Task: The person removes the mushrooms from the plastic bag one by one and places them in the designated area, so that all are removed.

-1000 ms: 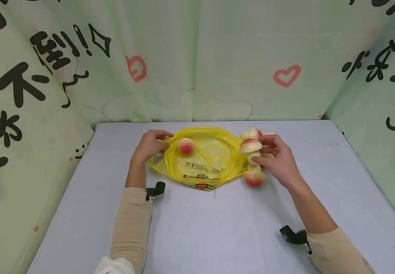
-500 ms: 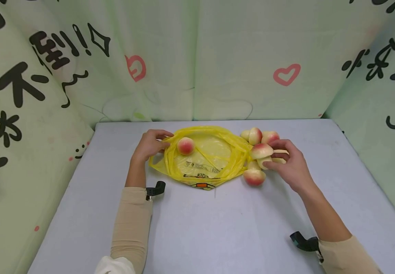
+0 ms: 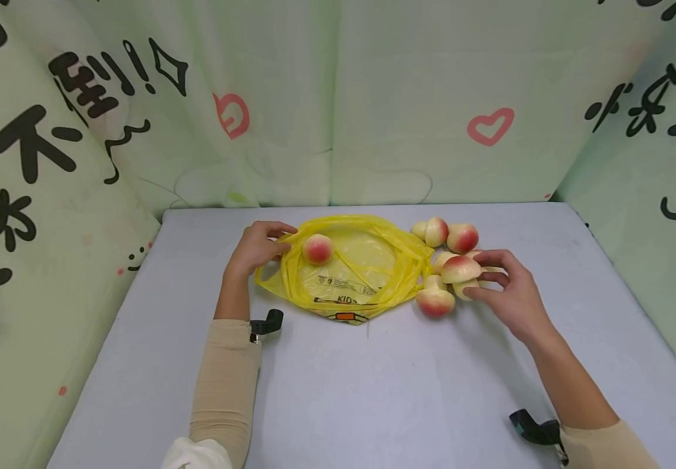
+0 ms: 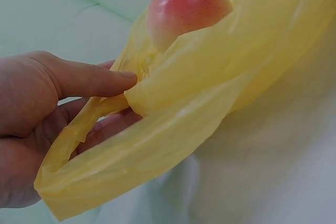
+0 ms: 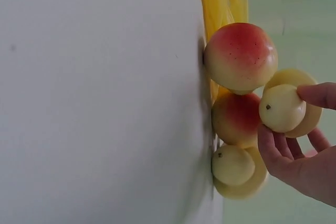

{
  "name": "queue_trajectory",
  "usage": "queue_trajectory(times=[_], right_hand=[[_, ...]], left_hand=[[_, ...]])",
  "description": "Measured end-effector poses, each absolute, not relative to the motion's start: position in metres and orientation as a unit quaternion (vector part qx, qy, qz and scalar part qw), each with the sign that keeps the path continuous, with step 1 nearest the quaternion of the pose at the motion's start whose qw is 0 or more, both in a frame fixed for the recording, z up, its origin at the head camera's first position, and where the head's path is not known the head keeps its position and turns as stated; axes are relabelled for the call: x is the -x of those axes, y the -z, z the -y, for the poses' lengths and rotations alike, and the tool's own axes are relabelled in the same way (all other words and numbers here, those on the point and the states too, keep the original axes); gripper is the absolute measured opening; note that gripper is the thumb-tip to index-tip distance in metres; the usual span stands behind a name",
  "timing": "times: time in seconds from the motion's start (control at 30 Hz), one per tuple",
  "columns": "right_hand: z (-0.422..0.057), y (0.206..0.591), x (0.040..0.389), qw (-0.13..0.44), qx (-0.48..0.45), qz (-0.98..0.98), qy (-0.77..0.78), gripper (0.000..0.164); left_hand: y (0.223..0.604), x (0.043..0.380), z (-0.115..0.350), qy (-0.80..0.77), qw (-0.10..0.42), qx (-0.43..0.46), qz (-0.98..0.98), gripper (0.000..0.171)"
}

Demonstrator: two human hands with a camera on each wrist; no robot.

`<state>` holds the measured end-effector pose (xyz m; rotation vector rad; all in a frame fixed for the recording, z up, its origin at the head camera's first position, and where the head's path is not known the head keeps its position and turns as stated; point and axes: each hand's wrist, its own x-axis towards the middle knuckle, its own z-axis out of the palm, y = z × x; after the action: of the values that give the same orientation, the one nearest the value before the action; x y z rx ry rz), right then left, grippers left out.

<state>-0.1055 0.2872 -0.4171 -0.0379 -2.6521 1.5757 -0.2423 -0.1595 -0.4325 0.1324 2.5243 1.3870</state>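
In the head view a yellow plastic bag (image 3: 401, 290) lies mid-table with its mouth spread wide. Thumb and fingers of my left hand (image 3: 253, 251) pinch its left edge by a handle loop, which the left wrist view shows close up. Inside the bag sits a red-capped toy mushroom (image 4: 184, 11) near that hand. My right hand (image 3: 510, 293) grips another mushroom (image 3: 461, 268) between thumb and fingers, cap up, above the pile at the bag's right side. Its cream stem (image 5: 282, 108) faces the right wrist camera.
Several more mushrooms lie against the bag's right side, among them a front mushroom (image 3: 435, 303) and a back one (image 3: 463, 238). All stand on a white table (image 3: 373, 391). A printed pale green curtain (image 3: 373, 98) closes off the back and sides.
The right hand has moved right and slightly nearer the person, carrying its mushroom away from the bag and uncovering the back mushrooms. The left hand and bag have stayed put.
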Motion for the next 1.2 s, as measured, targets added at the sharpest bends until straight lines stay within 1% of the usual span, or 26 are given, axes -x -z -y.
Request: queue_trajectory(times=[0.37, 0.67, 0.8, 1.2], right_hand=[[-0.3, 0.425, 0.091, 0.039, 0.006, 0.863, -0.504, 0.054], [-0.311, 0.433, 0.086, 0.019, -0.008, 0.857, -0.515, 0.041], [-0.312, 0.435, 0.086, 0.011, -0.002, 0.866, -0.5, 0.041], [-0.306, 0.435, 0.086, 0.01, -0.007, 0.865, -0.502, 0.041]], left_hand=[[0.432, 0.241, 0.158, -0.478, 0.128, -0.042, -0.868, 0.034], [0.433, 0.242, 0.158, -0.481, 0.133, -0.041, -0.866, 0.034], [0.433, 0.243, 0.159, -0.484, 0.136, -0.043, -0.863, 0.034], [0.432, 0.242, 0.158, -0.482, 0.134, -0.039, -0.865, 0.034]])
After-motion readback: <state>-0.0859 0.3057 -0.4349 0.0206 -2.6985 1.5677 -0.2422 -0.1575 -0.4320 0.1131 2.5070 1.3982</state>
